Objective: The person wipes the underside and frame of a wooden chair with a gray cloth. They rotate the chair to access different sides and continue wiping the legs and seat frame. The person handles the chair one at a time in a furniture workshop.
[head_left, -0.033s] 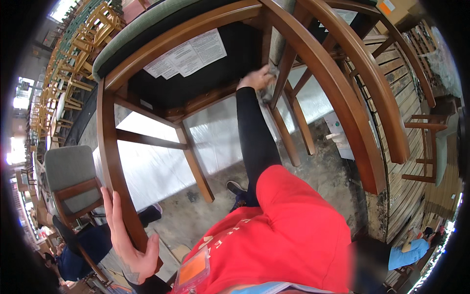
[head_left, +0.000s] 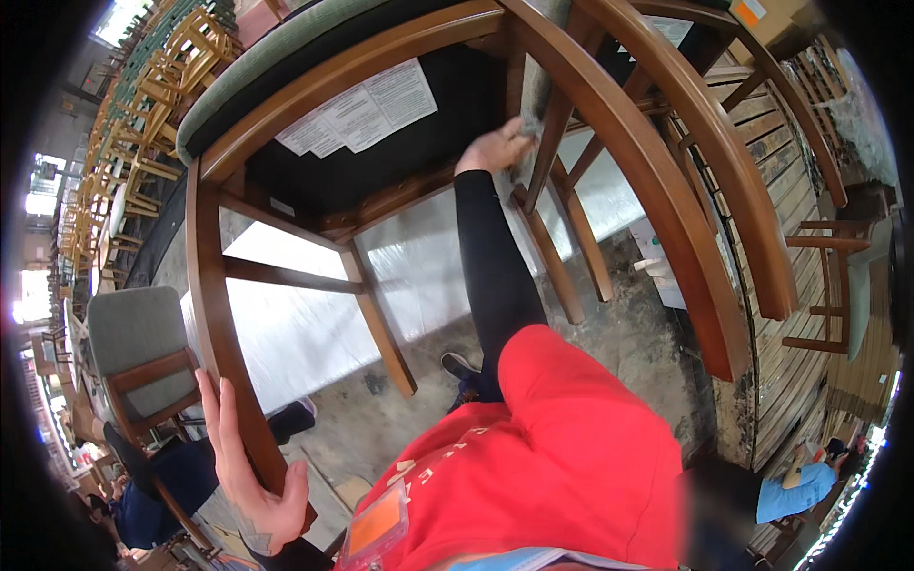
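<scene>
A brown wooden chair (head_left: 217,305) is tipped before me, its black underside (head_left: 381,176) facing me with white printed paper sheets (head_left: 367,109) on it. Green-grey upholstery (head_left: 257,67) edges the seat. My left hand (head_left: 252,490) lies along the near left leg, fingers stretched out and thumb apart, palm side toward the wood. Reaching in under the seat, my right hand (head_left: 495,152) has its fingers closed on a crumpled grey rag (head_left: 529,126) against the wood at the frame's far right corner. Part of the rag is hidden by my fingers and a chair leg.
Another brown chair (head_left: 700,143) stands close on the right, beside wooden slats (head_left: 771,181). Silvery sheeting (head_left: 419,252) lies behind the legs. A grey-backed chair (head_left: 143,343) and a seated person in dark clothes (head_left: 176,490) are at left; a person in blue (head_left: 804,493) is far right.
My right hand has shifted slightly up and to the left, the rag with it. My left hand stays at the leg.
</scene>
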`<action>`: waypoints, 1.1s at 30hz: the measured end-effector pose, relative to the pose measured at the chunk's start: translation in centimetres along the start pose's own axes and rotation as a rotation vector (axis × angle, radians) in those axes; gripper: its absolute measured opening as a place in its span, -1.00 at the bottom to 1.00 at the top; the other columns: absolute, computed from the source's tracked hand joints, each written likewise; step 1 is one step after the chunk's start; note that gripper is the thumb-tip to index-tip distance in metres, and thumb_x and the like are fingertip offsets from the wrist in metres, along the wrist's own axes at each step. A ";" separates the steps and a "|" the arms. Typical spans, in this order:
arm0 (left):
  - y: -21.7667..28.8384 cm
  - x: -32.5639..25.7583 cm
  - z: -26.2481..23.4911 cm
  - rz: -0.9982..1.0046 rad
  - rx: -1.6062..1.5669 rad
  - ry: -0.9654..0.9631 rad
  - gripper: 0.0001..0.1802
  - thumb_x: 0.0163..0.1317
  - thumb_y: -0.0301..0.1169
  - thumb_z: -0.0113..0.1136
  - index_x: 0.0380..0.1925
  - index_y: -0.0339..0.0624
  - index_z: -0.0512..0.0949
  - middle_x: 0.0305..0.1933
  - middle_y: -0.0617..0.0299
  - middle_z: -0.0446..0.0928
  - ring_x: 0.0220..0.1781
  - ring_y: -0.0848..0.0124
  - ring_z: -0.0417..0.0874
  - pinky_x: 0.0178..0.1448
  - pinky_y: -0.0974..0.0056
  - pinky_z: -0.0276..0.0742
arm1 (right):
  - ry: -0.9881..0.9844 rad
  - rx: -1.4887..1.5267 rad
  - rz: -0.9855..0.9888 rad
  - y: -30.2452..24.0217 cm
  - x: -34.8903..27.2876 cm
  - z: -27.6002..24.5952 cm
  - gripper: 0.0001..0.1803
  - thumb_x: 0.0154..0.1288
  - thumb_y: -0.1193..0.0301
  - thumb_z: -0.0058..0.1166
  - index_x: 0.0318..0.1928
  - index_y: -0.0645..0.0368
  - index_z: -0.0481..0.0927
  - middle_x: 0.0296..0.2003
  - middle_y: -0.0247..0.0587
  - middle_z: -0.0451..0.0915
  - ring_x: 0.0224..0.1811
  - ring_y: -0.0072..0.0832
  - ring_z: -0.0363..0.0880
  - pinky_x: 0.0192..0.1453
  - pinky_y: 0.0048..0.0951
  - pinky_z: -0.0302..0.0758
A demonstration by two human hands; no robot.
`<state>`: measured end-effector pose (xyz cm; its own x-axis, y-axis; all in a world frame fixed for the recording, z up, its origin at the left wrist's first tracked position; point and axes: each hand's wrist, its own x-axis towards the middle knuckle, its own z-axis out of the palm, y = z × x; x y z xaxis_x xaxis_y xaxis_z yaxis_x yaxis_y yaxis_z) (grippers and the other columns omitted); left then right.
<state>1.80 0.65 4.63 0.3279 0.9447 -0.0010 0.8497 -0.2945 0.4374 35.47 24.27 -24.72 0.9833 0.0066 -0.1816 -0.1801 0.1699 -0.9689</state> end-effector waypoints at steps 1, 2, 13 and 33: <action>0.1 0.2 -0.3 0.034 0.007 -0.016 0.00 0.01 -0.22 0.19 0.53 -0.31 0.22 0.66 -0.19 0.06 0.70 -0.04 0.06 0.66 -0.05 -0.02 | -0.116 0.056 -0.104 -1.2 1.5 0.0 -0.17 0.65 0.00 -0.21 0.41 0.66 0.17 0.44 0.58 0.16 0.58 0.22 0.04 0.65 0.08 -0.09; 0.0 0.3 -0.1 0.038 0.019 -0.019 -0.01 -0.01 -0.25 0.18 0.53 -0.32 0.23 0.66 -0.20 0.06 0.70 -0.05 0.06 0.66 -0.05 -0.02 | -0.155 0.096 -0.153 -3.6 0.9 1.1 -0.15 0.64 -0.02 -0.20 0.43 0.65 0.12 0.49 0.55 0.06 0.61 0.18 -0.05 0.67 0.06 -0.17; 0.3 0.8 -0.1 0.086 0.097 0.008 -0.11 -0.03 -0.30 0.14 0.44 -0.24 0.38 0.65 -0.27 0.05 0.66 -0.20 0.10 0.63 -0.08 0.03 | -0.230 -0.409 -0.340 7.0 3.8 -4.8 -0.45 0.49 0.18 0.08 0.13 0.53 0.50 0.41 0.55 0.24 0.56 0.29 0.08 0.62 0.20 -0.05; 0.2 0.8 0.2 0.088 0.029 0.052 -0.13 -0.17 -0.54 0.01 0.35 -0.30 0.48 0.62 -0.30 0.12 0.65 -0.23 0.13 0.62 -0.08 0.08 | -0.303 0.277 -0.571 -8.9 -8.1 4.5 -0.61 0.59 0.32 -0.04 0.16 0.43 0.52 0.19 0.30 0.40 0.33 0.06 0.38 0.48 -0.10 0.21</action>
<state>2.34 1.30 4.53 0.3806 0.9209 0.0835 0.8303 -0.3801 0.4075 29.19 27.16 -13.82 0.8931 0.1094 0.4364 0.3392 0.4734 -0.8129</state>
